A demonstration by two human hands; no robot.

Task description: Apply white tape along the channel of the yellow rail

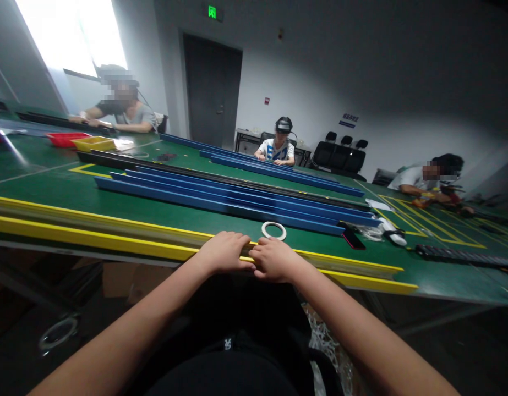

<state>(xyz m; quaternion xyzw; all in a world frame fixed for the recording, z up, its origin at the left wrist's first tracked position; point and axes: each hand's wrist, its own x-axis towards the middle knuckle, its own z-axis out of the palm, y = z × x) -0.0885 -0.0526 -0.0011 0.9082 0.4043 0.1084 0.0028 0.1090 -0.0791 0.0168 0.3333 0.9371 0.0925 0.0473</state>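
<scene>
A long yellow-edged channel (154,245) lies along the near edge of the green table (51,190). My left hand (227,252) is wrapped over this channel near its middle, fingers bent across it. Close beside it on the right, my right hand (274,259) has its fingers curled at the same channel, with the fingertips of both hands almost touching. Whatever lies between the fingertips is too small to make out. Just beyond my right hand sits a white tape ring (273,231), flat on the table.
Several blue channels (220,203) and a black one (187,171) lie beyond. Red (67,139) and yellow trays (93,144) stand far left. A phone (353,237) and a white bottle-like object (393,231) are at right. Three people sit around the table.
</scene>
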